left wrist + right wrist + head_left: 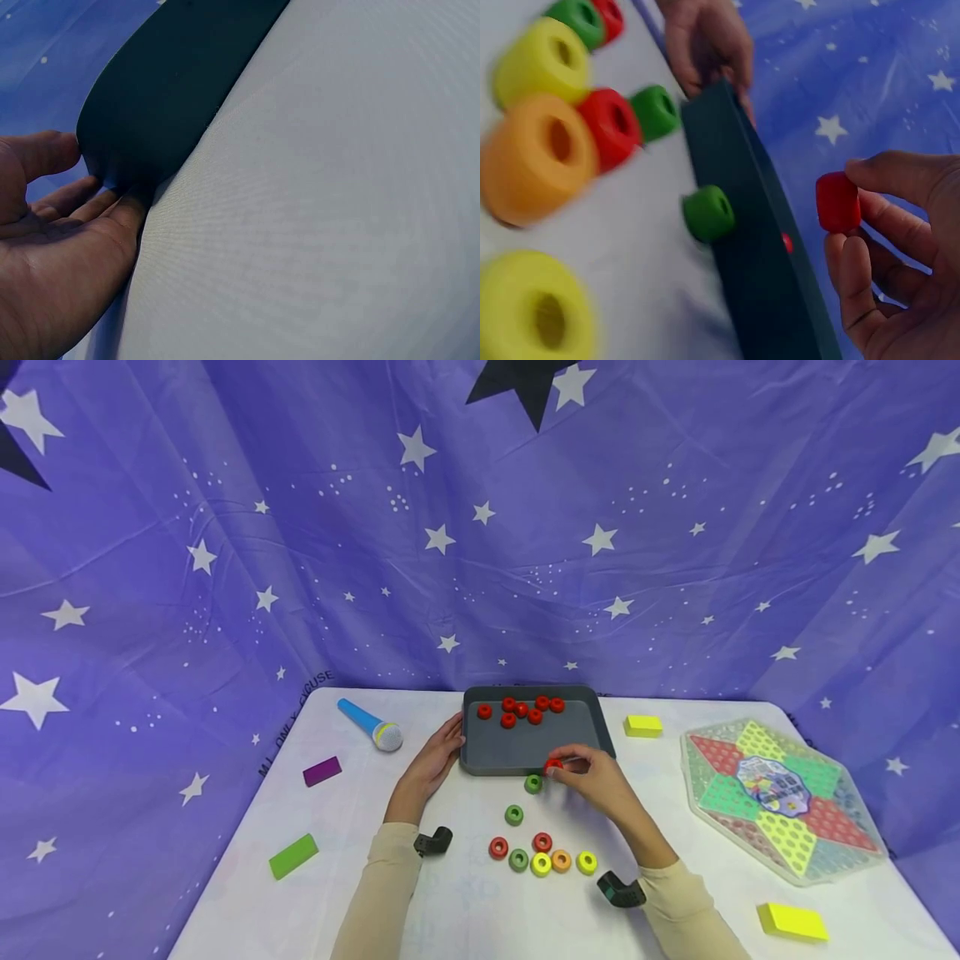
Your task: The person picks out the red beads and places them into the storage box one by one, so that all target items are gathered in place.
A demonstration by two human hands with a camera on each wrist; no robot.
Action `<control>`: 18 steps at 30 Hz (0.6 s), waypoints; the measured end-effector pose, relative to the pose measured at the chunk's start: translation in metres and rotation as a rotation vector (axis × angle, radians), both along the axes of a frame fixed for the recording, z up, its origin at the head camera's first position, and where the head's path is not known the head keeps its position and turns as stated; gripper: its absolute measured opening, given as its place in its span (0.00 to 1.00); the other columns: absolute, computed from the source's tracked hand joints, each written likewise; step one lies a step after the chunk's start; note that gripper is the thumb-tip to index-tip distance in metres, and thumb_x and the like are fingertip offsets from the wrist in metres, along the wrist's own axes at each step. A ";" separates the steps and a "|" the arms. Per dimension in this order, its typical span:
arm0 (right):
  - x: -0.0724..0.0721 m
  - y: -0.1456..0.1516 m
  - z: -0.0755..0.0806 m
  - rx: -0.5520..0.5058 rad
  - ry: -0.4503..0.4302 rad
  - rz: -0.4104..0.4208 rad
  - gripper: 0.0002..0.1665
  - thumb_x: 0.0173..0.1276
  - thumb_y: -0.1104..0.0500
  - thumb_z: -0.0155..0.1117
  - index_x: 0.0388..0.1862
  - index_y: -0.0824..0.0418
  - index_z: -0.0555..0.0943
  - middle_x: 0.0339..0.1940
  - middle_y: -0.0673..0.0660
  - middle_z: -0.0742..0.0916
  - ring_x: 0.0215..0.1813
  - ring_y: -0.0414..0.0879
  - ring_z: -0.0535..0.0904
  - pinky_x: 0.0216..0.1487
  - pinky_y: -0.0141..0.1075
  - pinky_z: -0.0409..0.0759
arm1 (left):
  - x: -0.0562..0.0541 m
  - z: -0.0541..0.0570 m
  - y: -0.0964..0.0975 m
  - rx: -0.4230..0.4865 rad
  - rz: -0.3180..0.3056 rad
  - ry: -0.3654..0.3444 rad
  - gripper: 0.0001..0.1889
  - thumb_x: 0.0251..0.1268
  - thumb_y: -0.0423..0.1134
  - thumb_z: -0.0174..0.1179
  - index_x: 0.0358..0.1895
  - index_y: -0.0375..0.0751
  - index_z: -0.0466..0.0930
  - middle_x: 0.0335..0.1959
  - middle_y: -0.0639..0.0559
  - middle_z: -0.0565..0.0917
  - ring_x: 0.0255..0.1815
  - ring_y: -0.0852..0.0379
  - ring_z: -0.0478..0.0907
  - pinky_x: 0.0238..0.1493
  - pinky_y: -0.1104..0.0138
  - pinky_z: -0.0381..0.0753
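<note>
A dark grey tray (495,752) lies at the back of the table, with several red beads (508,720) in its far half. My left hand (433,764) holds the tray's left edge, thumb at the rim and fingers against the side. Between thumb and fingertips my right hand (592,777) pinches a red bead (838,202), raised at the tray's near right rim. A green bead (533,784) sits just outside the near wall. Closer to me are another green bead (513,815) and a loose group of red, green, yellow and orange beads (561,860).
On the left lie a toy microphone (367,725), a purple block (322,772) and a green block (293,857). To the right are yellow blocks (642,727) and a large star-patterned game board (780,802). A purple starry curtain (525,527) hangs behind the table.
</note>
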State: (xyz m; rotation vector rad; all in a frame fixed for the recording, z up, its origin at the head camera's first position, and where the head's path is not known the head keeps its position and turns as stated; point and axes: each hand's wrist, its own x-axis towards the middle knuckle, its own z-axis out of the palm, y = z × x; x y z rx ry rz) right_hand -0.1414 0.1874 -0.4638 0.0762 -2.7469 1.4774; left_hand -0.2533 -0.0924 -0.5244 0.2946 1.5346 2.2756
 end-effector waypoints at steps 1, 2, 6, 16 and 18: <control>-0.004 0.002 0.001 -0.013 -0.001 -0.006 0.17 0.58 0.51 0.72 0.46 0.52 0.84 0.42 0.51 0.87 0.45 0.46 0.82 0.41 0.37 0.78 | 0.000 0.000 0.000 -0.007 0.000 0.006 0.32 0.72 0.24 0.39 0.77 0.37 0.44 0.79 0.43 0.46 0.79 0.51 0.41 0.77 0.58 0.43; -0.009 0.004 0.002 -0.017 -0.001 -0.011 0.17 0.59 0.50 0.72 0.47 0.52 0.84 0.43 0.52 0.87 0.45 0.46 0.82 0.42 0.37 0.78 | 0.000 0.000 0.000 -0.011 0.001 0.011 0.32 0.72 0.24 0.38 0.77 0.37 0.44 0.79 0.43 0.46 0.79 0.51 0.41 0.77 0.58 0.43; -0.027 0.011 0.004 -0.029 -0.004 -0.037 0.18 0.60 0.50 0.71 0.48 0.53 0.84 0.42 0.53 0.87 0.43 0.46 0.82 0.40 0.36 0.78 | 0.001 -0.002 0.000 -0.013 0.004 0.023 0.32 0.71 0.24 0.39 0.77 0.36 0.44 0.79 0.43 0.46 0.79 0.51 0.41 0.77 0.58 0.43; -0.078 0.021 -0.002 -0.087 -0.021 -0.093 0.19 0.62 0.53 0.69 0.50 0.59 0.84 0.46 0.57 0.87 0.42 0.45 0.82 0.40 0.38 0.81 | -0.001 -0.004 0.000 -0.009 0.005 0.028 0.32 0.72 0.24 0.39 0.77 0.37 0.45 0.79 0.43 0.46 0.79 0.50 0.41 0.77 0.57 0.43; -0.087 0.022 -0.003 -0.087 -0.033 -0.102 0.20 0.62 0.53 0.68 0.51 0.60 0.83 0.48 0.58 0.87 0.41 0.47 0.80 0.37 0.36 0.80 | -0.001 -0.005 0.000 -0.010 0.003 0.032 0.32 0.72 0.24 0.39 0.77 0.36 0.45 0.79 0.42 0.46 0.79 0.50 0.41 0.77 0.57 0.43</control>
